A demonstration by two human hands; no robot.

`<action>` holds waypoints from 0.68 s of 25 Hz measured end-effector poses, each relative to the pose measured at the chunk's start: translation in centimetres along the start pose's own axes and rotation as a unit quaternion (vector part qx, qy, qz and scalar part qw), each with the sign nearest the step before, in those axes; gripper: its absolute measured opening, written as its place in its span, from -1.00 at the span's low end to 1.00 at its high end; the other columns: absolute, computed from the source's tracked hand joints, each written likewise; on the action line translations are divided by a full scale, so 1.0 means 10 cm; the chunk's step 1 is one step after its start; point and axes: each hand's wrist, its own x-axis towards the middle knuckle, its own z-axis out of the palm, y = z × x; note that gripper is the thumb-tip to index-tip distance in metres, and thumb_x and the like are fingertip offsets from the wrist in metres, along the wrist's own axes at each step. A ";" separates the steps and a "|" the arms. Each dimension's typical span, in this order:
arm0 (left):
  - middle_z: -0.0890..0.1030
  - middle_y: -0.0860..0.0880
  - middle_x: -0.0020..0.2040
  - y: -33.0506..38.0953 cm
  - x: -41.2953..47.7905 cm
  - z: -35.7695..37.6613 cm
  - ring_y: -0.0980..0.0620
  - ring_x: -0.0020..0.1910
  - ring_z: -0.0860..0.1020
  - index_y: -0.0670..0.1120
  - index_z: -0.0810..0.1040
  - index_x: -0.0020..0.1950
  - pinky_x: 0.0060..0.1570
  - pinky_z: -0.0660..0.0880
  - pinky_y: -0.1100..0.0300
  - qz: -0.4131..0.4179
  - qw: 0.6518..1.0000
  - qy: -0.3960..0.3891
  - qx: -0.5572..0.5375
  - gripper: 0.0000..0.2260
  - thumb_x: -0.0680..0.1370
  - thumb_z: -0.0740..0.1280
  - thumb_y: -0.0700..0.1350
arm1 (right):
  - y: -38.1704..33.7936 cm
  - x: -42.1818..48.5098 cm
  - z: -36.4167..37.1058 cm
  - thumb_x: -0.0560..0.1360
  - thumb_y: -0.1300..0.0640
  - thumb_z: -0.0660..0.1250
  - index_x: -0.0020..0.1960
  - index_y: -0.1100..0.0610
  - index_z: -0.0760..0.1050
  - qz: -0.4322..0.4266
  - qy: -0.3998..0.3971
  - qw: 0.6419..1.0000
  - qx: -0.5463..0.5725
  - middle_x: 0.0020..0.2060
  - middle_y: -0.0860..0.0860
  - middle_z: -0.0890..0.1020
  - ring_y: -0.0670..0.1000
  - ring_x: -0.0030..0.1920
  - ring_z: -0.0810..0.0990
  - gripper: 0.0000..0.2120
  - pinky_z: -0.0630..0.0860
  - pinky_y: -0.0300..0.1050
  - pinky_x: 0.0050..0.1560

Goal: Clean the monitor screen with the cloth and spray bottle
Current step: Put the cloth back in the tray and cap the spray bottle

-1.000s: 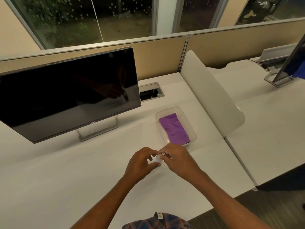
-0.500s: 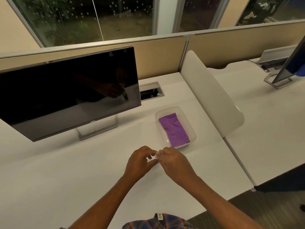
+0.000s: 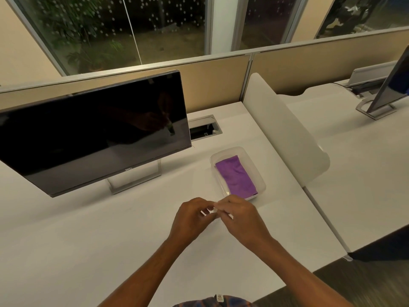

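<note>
Hands meet at the middle of a white desk (image 3: pixel 110 240), seen from above by the person's own head camera. The left hand (image 3: pixel 190 218) and right hand (image 3: pixel 241 218) have curled fingers, and their fingertips pinch a small pale object (image 3: pixel 216 207) between them. It is too small to identify, and it may be part of the spray bottle, which is not plainly visible otherwise.

A folded purple cloth (image 3: pixel 235 177) lies inside a clear plastic tray (image 3: pixel 251 168) just beyond the hands and slightly to the right. The tray's near end sits close to the right knuckles, so the right hand is the nearer one. The cloth's long axis runs away from the person, with its far end leaning a little left. A short forward reach with the right hand would likely meet its near short edge first.

A dark, switched-off Dell monitor (image 3: pixel 93 134) stands on its stand to the front left, tilted back. It is well apart from the tray and on the left hand's side.
</note>
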 end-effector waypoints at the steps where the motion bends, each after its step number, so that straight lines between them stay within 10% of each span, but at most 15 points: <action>1: 0.75 0.04 -0.05 0.06 0.04 -0.02 0.10 -0.14 0.69 -0.03 0.78 0.12 -0.10 0.67 0.06 0.017 1.000 0.017 -0.006 -0.79 0.53 0.58 -0.01 | -0.03 0.05 -0.09 0.58 0.22 0.50 0.17 0.19 0.75 -0.002 0.013 1.000 0.005 0.02 0.06 0.76 0.01 0.00 0.73 -0.82 0.68 -0.19 0.08; 8: 0.79 0.03 0.04 0.45 0.56 -0.10 0.19 -0.04 0.70 -0.05 0.77 0.20 0.02 0.60 0.42 0.095 0.989 0.106 -0.029 -0.79 0.57 0.55 -0.14 | -0.02 0.50 -0.56 0.60 0.13 0.50 0.32 0.19 0.68 0.057 0.068 0.996 0.000 0.23 0.11 0.73 0.10 0.22 0.70 -0.69 0.61 0.03 0.40; 17: 0.75 -0.06 0.21 0.37 0.99 0.17 0.03 0.16 0.71 -0.07 0.69 0.34 0.13 0.46 0.51 -0.051 0.997 0.044 -0.035 -0.71 0.64 0.40 -0.29 | 0.40 0.94 -0.40 0.63 0.04 0.46 0.36 0.12 0.65 0.191 0.007 0.981 0.025 0.29 0.08 0.69 0.10 0.21 0.68 -0.67 0.65 0.01 0.31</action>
